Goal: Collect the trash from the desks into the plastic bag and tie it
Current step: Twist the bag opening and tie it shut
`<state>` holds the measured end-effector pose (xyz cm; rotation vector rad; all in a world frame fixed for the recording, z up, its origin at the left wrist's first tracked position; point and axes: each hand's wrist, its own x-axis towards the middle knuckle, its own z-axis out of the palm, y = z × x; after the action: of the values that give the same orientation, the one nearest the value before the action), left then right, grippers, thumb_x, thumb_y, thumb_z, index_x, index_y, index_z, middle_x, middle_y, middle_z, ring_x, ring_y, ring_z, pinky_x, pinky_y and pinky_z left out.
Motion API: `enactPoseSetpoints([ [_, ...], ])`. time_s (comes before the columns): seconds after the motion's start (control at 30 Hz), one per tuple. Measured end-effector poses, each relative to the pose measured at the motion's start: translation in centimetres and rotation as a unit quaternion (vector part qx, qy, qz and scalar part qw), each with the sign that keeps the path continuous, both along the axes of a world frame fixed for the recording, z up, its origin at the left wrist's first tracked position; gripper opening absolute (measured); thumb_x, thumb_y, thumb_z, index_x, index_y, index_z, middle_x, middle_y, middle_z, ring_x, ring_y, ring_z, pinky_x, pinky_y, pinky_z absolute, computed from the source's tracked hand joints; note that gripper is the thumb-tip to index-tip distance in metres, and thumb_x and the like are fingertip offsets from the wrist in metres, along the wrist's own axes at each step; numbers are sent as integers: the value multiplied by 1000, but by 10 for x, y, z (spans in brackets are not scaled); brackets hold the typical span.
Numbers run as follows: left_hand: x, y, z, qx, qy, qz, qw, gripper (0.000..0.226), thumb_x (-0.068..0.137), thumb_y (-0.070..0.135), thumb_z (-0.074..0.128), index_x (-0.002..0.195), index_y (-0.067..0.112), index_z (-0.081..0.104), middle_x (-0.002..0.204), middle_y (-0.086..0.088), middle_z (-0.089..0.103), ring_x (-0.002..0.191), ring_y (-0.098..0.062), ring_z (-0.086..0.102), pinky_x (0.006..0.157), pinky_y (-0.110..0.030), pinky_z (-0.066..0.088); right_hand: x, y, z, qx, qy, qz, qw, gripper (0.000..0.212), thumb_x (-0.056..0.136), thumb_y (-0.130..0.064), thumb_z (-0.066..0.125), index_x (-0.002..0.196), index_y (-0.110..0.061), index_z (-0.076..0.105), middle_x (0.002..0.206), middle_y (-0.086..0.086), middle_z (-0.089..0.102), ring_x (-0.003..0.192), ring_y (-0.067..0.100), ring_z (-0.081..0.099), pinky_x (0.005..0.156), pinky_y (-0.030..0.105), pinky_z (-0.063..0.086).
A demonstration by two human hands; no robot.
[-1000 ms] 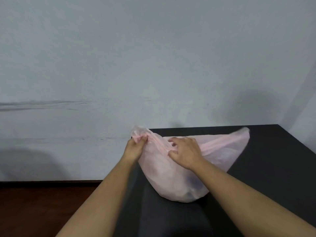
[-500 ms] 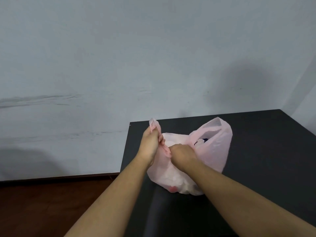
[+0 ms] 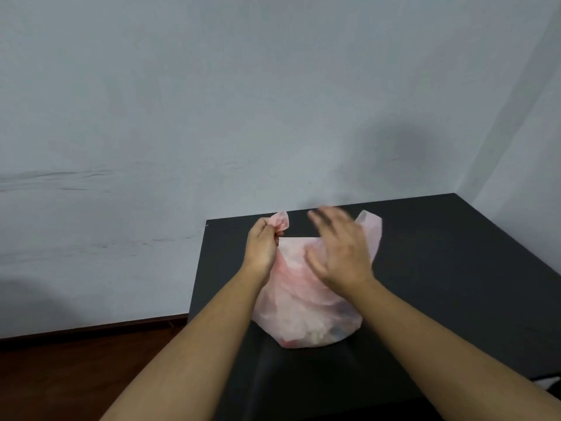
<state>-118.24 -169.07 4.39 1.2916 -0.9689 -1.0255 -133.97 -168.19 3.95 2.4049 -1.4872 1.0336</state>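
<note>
Bag (image 3: pixel 303 314): pink, thin, half see-through plastic. It sits on your desk near the left edge, between your two forearms. The bottom rests on the desk top and the body is slumped and creased.
Trash (image 3: pixel 318 335): pale and reddish shapes show through the lower part of the bag. Can't tell what they are.
Mouth: not tied. The near rim runs in a straight line from your left fist toward your right hand.
Left handle (image 3: pixel 280 221): pulled up and bunched, poking out above your left fist.
Right handle (image 3: pixel 372 226): stands up loose behind your right hand, with nothing gripping it.
Left hand (image 3: pixel 261 247): fingers curled tight, pinching the left handle between thumb and fingers. The back of the hand faces the camera.
Right hand (image 3: pixel 340 253): blurred. Fingers are straight and spread wide, palm down over the mouth of the bag, holding nothing. Can't tell whether the palm touches the plastic.
Desk (image 3: pixel 455 268): black and matte, set into the corner against the wall.
Wall (image 3: pixel 212 101): grey-blue, with scuff marks at left and a dark shadow above the desk.
Floor (image 3: pixel 76 375): dark brown wood left of the desk, with dark skirting along the wall.
</note>
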Motion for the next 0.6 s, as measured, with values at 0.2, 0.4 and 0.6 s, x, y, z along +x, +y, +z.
enactPoseSetpoints([
  [0.2, -13, 0, -11, 16, -31, 52, 998, 20, 96, 24, 52, 81, 20, 39, 83, 0, 68, 67, -11, 61, 69, -22, 47, -74, 2, -4, 116, -330, -219, 911, 103, 76, -65, 56, 151, -17, 4, 160, 6, 7, 147, 23, 7, 119, 42, 11],
  [0.4, -11, 8, -10, -17, -86, 3, 996, 26, 95, 6, 48, 72, 18, 50, 82, 10, 68, 53, -5, 51, 54, -11, 41, -59, -18, -16, 428, -321, -51, 843, 107, 72, -52, 74, 151, -25, 7, 160, -1, -12, 147, 26, 8, 117, 48, 21],
  [0.6, 0, 11, -2, 20, -113, -73, 991, 31, 96, 10, 44, 103, 26, 70, 117, 13, 64, 70, -7, 51, 71, -16, 42, -22, -28, -10, 368, -399, 46, 839, 25, 99, -25, 44, 106, -15, 66, 108, 5, 69, 106, 23, 63, 87, 35, 51],
])
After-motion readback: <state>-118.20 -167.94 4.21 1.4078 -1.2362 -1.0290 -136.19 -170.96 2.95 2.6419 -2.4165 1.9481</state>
